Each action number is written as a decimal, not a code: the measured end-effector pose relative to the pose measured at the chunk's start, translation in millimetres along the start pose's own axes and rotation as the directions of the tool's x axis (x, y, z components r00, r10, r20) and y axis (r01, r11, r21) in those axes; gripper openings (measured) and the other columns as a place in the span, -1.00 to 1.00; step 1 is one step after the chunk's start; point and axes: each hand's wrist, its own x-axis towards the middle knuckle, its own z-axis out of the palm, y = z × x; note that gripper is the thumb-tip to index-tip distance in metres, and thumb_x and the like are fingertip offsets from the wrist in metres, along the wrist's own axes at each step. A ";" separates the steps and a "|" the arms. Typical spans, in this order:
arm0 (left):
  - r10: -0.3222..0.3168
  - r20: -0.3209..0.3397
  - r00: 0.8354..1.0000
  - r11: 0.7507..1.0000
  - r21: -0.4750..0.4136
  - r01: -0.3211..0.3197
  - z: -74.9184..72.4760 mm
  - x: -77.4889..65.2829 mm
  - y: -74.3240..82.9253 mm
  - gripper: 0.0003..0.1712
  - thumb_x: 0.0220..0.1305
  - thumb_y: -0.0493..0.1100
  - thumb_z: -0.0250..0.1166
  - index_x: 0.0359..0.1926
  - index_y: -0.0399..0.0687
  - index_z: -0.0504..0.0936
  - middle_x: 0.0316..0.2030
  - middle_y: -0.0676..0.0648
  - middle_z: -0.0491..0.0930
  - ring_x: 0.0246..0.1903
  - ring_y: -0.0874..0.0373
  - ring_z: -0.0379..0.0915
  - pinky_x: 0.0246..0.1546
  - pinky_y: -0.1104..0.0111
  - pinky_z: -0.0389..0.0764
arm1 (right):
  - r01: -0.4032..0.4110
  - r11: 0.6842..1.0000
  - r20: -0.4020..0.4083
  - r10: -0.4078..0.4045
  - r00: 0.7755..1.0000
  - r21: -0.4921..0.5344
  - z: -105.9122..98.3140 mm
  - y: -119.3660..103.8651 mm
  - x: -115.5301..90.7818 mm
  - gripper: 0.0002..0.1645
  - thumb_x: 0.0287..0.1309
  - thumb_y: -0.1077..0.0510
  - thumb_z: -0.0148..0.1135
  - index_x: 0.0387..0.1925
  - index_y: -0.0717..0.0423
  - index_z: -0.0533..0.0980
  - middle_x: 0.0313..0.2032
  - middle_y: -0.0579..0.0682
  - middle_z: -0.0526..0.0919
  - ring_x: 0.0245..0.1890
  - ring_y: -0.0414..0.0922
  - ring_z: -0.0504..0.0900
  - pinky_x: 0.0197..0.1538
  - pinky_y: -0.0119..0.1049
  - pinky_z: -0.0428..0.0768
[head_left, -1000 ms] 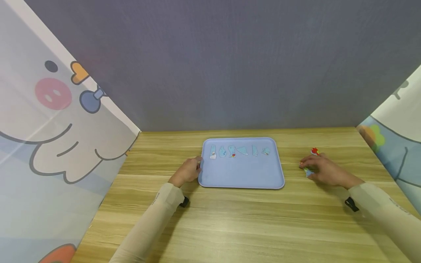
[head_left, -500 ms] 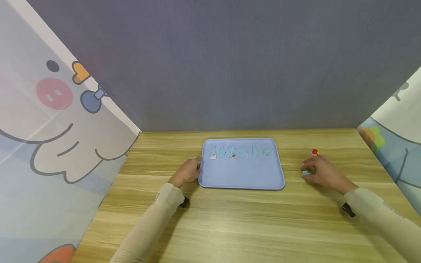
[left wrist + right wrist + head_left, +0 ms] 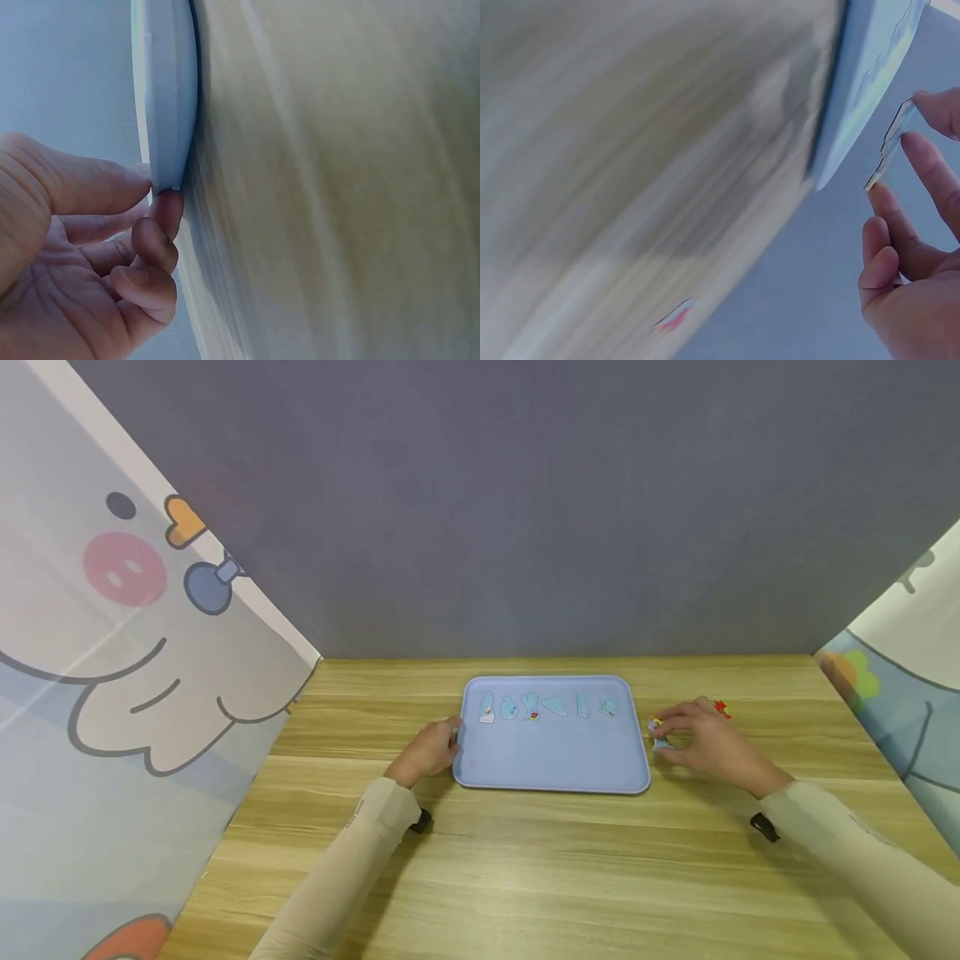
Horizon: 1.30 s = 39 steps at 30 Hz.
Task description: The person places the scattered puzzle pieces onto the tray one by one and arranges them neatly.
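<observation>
My left hand (image 3: 429, 750) grips the left rim of a light blue tray (image 3: 551, 764); in the left wrist view the thumb lies over the rim and fingers are curled beneath it. Just off the tray's right edge, my right hand (image 3: 705, 743) pinches a small flat puzzle piece (image 3: 892, 139), blue with some yellow, between thumb and fingertips. The piece is held above the table, partly hidden by the fingers in the head view. A row of several pale blue puzzle pieces (image 3: 553, 705) lies along the tray's far side.
A red puzzle piece (image 3: 722, 709) lies on the wooden table (image 3: 525, 868) behind my right hand. A grey partition (image 3: 525, 527) rises at the table's far edge. Printed cartoon panels (image 3: 150, 693) stand at both sides.
My right hand has lifted the blue and yellow puzzle piece off the table and carried it left toward the tray. The left hand and tray have stayed in place.
</observation>
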 end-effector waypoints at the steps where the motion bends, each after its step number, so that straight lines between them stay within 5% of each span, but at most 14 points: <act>1: 0.002 -0.002 1.000 1.000 0.003 -0.002 0.0 0.2 0.1 -0.44 0.29 -0.36 0.17 0.29 -0.34 0.30 -0.40 -0.05 0.50 -0.50 0.17 0.40 -0.46 0.39 0.48 | -0.008 1.000 0.013 0.008 1.000 0.002 1.0 -3.5 2.3 -0.75 -0.22 0.23 0.54 -0.37 0.09 0.70 -0.09 0.11 0.60 -0.18 -0.03 0.36 -0.09 -0.02 0.37; 13: 0.002 -0.001 1.000 1.000 0.006 -0.002 0.1 0.6 -0.5 -0.44 0.27 -0.36 0.19 0.28 -0.34 0.31 -0.41 -0.04 0.49 -0.49 0.17 0.40 -0.45 0.39 0.47 | 0.102 0.993 0.039 -0.104 0.994 0.064 20.3 -35.5 43.8 -0.77 -0.21 0.21 0.53 -0.39 0.07 0.68 -0.09 0.04 0.58 -0.15 -0.06 0.32 -0.15 -0.12 0.38; 39: 0.026 -0.029 0.999 0.999 -0.017 -0.027 -0.6 -0.4 -0.9 -0.45 0.25 -0.39 0.20 0.26 -0.36 0.34 -0.40 -0.08 0.55 -0.50 0.17 0.42 -0.46 0.39 0.49 | 0.073 0.992 0.291 -0.101 0.951 0.105 86.4 -99.4 119.5 -0.70 -0.18 0.16 0.53 -0.30 0.12 0.68 -0.12 -0.01 0.56 -0.09 -0.03 0.32 -0.02 -0.14 0.41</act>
